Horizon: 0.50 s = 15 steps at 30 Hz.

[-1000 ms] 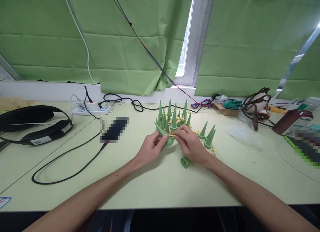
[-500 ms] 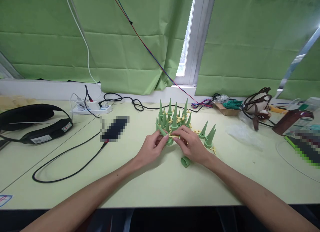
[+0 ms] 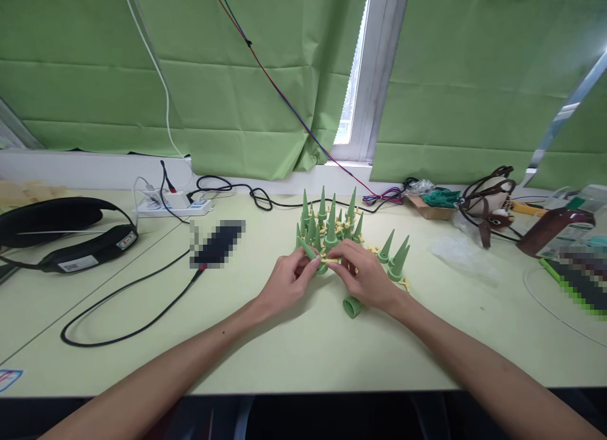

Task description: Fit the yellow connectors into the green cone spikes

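Note:
My left hand (image 3: 287, 282) is closed round a green cone spike (image 3: 308, 250) that lies tilted, tip to the upper left. My right hand (image 3: 366, 277) pinches a small yellow connector piece (image 3: 331, 260) at the wide end of that cone. Both hands rest on the pale green table (image 3: 303, 345). Just behind them stands a cluster of upright green cones (image 3: 328, 224) with yellow pieces among them. Two more cones (image 3: 395, 258) stand to the right of my right hand. A cone (image 3: 351, 308) lies on its side under my right wrist, open end towards me.
A black headset (image 3: 66, 234) lies at the left, with a white power strip (image 3: 173, 204) and black cables (image 3: 137, 313) beside it. At the right are a clear plastic bag (image 3: 462, 253), a brown strap bundle (image 3: 488, 203) and a dark brown bottle (image 3: 552, 228). Green curtains hang behind.
The yellow piece in my right hand has shifted slightly against the cone's end. Both hands stay in the same place.

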Each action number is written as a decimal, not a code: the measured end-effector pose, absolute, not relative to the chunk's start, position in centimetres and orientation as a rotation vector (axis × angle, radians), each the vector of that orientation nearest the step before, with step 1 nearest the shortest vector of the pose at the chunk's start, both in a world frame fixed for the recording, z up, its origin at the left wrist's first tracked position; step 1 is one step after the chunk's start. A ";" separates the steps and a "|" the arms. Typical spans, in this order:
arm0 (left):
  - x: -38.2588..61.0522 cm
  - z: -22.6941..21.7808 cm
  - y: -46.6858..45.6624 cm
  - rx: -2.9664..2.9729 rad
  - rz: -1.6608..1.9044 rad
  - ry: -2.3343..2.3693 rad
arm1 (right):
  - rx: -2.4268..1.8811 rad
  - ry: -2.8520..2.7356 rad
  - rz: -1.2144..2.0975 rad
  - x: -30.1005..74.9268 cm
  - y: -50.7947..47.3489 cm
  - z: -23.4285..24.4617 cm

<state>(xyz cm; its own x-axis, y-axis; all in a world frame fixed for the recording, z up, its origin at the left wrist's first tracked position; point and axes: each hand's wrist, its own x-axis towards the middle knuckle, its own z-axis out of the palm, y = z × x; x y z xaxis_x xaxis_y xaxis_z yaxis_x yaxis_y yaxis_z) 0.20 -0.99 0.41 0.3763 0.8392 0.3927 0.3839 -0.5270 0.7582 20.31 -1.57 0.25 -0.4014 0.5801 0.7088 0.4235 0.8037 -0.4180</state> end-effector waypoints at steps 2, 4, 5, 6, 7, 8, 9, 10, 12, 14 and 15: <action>0.2 0.4 -1.0 2.100 1.058 1.050 | -0.730 -2.054 0.217 20.3 -1.5 0.2; 0.2 0.4 -1.1 2.118 1.056 1.050 | -0.726 -2.053 0.223 20.3 -1.5 0.1; 0.2 0.4 -1.1 2.128 1.055 1.050 | -0.725 -2.055 0.226 20.4 -1.5 0.1; 0.1 0.3 -1.1 2.140 1.056 1.048 | -0.725 -2.056 0.230 20.4 -1.5 0.1; 0.1 0.3 -1.1 2.157 1.055 1.045 | -0.726 -2.058 0.233 20.4 -1.5 0.1; 0.1 0.3 -1.1 2.177 1.055 1.040 | -0.728 -2.060 0.236 20.4 -1.5 0.1; 0.1 0.2 -1.1 2.197 1.058 1.038 | -0.730 -2.062 0.238 20.4 -1.5 0.1; 0.1 0.2 -1.1 2.216 1.061 1.036 | -0.732 -2.063 0.238 20.4 -1.5 0.2; 0.1 0.1 -1.1 2.244 1.069 1.034 | -0.736 -2.066 0.238 20.4 -1.5 0.2; 0.0 0.0 -1.1 2.265 1.070 1.031 | -0.738 -2.070 0.234 20.3 -1.5 0.2; 0.0 0.0 -1.1 2.275 1.070 1.029 | -0.741 -2.072 0.232 20.3 -1.5 0.2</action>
